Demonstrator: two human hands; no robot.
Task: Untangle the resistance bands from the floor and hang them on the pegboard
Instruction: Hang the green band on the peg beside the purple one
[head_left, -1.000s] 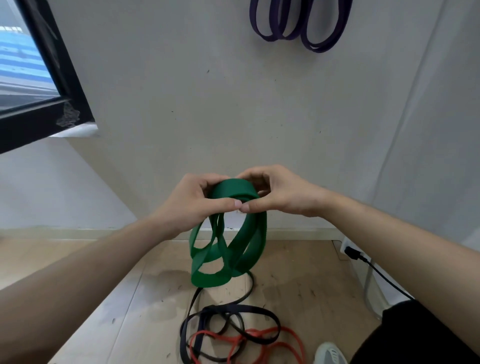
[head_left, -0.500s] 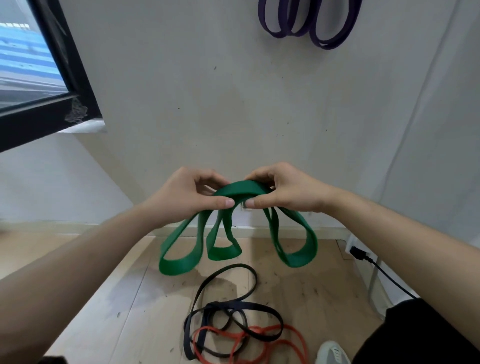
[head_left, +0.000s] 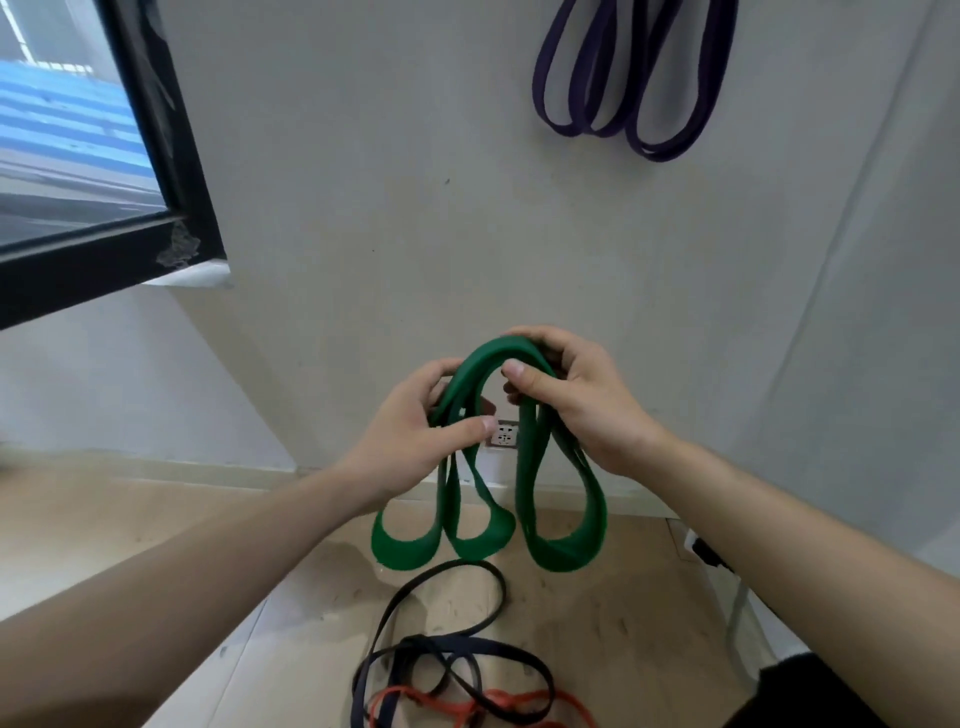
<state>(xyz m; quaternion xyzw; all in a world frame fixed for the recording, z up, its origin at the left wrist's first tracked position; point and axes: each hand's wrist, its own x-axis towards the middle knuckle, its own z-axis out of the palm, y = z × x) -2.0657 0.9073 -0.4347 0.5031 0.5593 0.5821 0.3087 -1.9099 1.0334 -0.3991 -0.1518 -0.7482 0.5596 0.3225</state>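
Both hands hold a wide green rubber resistance band (head_left: 524, 499) in front of a pale wall (head_left: 363, 208), above the floor. The left hand (head_left: 410, 441) pinches the band's left strands, thumb pressed across them and fingers (head_left: 441, 371) curled behind. The right hand (head_left: 576, 400) grips the top of the arch, thumb on the front and fingers wrapped over the far side. From the two grasps the green band hangs in three loops side by side, their lower ends clear of the light wooden floor (head_left: 597, 623).

Below them, on the floor, a thin dark navy rubber band (head_left: 441, 649) lies tangled with a thin red rubber band (head_left: 498, 699). High on the wall a purple rubber band (head_left: 634, 93) hangs in several loops. A black-framed window (head_left: 171, 171) sits at the left, and a white wall socket (head_left: 503, 435) shows between the hands.
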